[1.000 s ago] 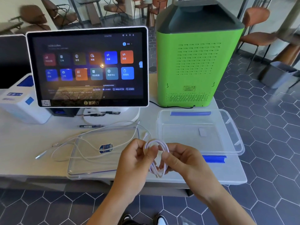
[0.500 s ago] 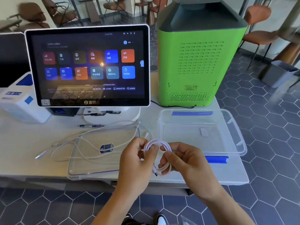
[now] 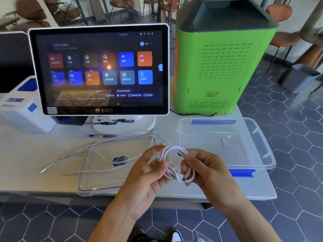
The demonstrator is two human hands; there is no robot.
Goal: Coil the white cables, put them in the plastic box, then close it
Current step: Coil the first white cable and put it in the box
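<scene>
Both hands pinched a coiled white cable (image 3: 176,163) above the table's (image 3: 26,154) front edge: the left hand (image 3: 148,173) gripped one side, the right hand (image 3: 206,173) the other. A loose cable (image 3: 78,152) sprawled over the clear lid (image 3: 104,172). The open plastic box (image 3: 262,154) sat right, before a green machine (image 3: 218,67); a screen (image 3: 99,70) stood behind.

lid (image 3: 97,172) left of box (image 3: 262,154), monitor (image 3: 99,70) behind
</scene>
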